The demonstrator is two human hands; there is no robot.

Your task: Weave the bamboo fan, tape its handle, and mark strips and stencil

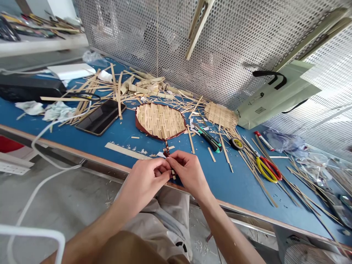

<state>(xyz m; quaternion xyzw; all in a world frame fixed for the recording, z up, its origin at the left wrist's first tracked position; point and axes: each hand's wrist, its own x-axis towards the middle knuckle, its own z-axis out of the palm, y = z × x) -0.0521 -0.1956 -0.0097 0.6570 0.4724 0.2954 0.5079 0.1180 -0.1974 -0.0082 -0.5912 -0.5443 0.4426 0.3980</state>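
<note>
A round woven bamboo fan (160,120) with a dark red rim lies on the blue table (236,183), its thin handle (166,146) pointing toward me. My left hand (144,180) and my right hand (188,172) meet at the handle's near end by the table's front edge. Both pinch the handle end, fingers curled tight. What the fingertips hold besides the handle is hidden.
A phone (101,116) lies left of the fan. To the right are a green utility knife (209,137), a tape roll (237,143), yellow-and-red scissors (267,168), a second woven mat (221,115) and several loose bamboo strips (115,86). A perforated metal screen (233,47) stands behind.
</note>
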